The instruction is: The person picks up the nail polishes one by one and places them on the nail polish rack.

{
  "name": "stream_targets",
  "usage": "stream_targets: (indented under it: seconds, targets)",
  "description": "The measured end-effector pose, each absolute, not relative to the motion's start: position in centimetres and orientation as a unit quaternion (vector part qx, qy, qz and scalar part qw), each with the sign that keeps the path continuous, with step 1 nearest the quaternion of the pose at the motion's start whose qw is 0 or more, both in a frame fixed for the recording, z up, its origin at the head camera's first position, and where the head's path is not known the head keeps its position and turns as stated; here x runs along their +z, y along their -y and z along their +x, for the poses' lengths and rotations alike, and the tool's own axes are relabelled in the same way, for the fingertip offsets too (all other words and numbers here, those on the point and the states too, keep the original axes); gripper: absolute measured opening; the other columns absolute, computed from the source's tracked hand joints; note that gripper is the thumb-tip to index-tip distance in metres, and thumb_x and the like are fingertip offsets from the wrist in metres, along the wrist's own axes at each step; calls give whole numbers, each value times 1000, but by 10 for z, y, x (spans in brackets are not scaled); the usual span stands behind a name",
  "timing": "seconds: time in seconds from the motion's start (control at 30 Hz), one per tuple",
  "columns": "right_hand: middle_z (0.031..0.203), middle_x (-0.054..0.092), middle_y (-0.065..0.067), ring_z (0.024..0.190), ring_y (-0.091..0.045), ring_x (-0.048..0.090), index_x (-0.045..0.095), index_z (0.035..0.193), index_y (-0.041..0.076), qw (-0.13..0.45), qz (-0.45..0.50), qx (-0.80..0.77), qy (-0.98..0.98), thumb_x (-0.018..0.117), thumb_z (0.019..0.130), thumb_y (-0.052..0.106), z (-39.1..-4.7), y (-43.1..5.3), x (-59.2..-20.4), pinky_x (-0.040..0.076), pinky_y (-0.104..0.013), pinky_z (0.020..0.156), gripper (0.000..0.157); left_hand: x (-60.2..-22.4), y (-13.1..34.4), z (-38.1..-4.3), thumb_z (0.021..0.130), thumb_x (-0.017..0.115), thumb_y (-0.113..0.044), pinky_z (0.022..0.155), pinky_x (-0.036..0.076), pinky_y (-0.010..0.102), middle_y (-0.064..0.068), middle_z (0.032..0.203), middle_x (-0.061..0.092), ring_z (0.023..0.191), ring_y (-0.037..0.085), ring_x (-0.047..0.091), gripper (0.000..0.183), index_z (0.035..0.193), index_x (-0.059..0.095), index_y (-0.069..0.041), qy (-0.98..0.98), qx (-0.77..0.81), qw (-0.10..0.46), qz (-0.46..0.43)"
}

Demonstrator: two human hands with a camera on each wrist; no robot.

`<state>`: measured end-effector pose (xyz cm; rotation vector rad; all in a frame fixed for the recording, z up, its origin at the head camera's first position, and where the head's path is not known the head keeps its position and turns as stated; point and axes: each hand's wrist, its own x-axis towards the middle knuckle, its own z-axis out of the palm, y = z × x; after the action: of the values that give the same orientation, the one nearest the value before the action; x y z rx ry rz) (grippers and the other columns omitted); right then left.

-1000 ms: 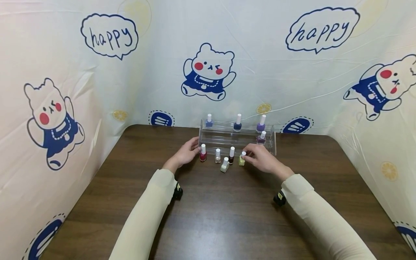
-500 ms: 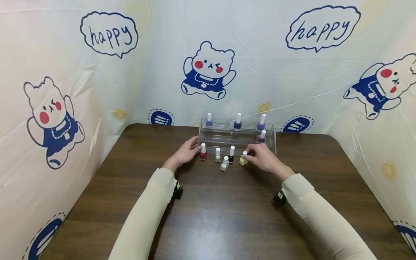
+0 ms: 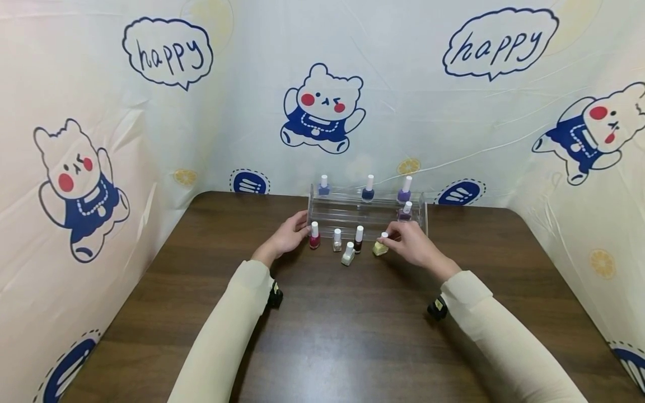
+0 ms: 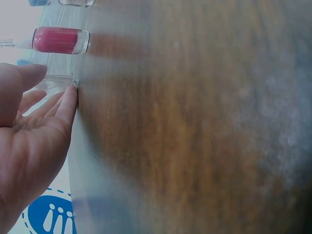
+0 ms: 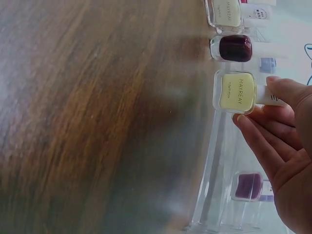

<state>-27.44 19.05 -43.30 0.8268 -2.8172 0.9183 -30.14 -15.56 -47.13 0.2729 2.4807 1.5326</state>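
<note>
My right hand (image 3: pixel 414 244) pinches the white cap of a pale yellow nail polish bottle (image 5: pixel 238 91), which tilts in front of a clear acrylic rack (image 3: pixel 332 215). At the rack's left end rests my left hand (image 3: pixel 287 234); in the left wrist view its fingers (image 4: pixel 69 105) lie fairly straight against the side panel. Before the rack stand a red nail polish (image 3: pixel 314 239), a clear glittery one (image 3: pixel 337 242), a dark one (image 3: pixel 358 242) and a whitish one (image 3: pixel 347 257). Purple polish (image 5: pixel 249 186) sits on a rack tier near my right hand.
On the rack's top tier stand a light blue bottle (image 3: pixel 323 188), a navy bottle (image 3: pixel 368 193) and a violet bottle (image 3: pixel 404 193). A printed cloth (image 3: pixel 242 123) hangs behind the brown wooden table (image 3: pixel 322 336).
The right hand has shifted the yellow nail polish slightly to the right and back, and the bottle has tilted from upright. My left hand stays at the rack's end.
</note>
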Motion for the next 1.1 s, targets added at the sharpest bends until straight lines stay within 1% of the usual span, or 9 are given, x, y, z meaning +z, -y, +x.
stream_targets:
  seconds: [0.23,0.43,0.77,1.1]
  targets:
    - [82,73,-2,75,-14,67,72,85,9,37,261,306,915,76,94,17,-272,-196,-428,61,-36,72,13,-469,157,-302,108,51,-13,120,34,46,18,161,38,146,32,42,57,160,29,-9,-842,519,110,93]
    - [81,72,-2,74,-14,66,72,85,9,37,245,305,919,77,94,18,-270,-201,-426,61,-36,71,14,-469,157,-301,108,50,-13,120,34,46,18,161,38,146,32,41,57,161,28,-9,-841,521,110,92]
    - [85,72,-7,76,-18,66,72,88,5,40,217,310,925,74,96,16,-267,-209,-420,61,-38,73,14,-469,157,-300,108,50,-13,120,34,46,18,161,38,146,32,41,58,161,27,-10,-840,522,113,92]
    - [84,73,-8,76,-18,67,70,85,6,60,212,316,923,75,95,14,-268,-217,-417,58,-33,69,14,-468,156,-300,108,50,-13,120,34,45,18,160,39,146,32,41,57,161,28,-9,-840,523,110,94]
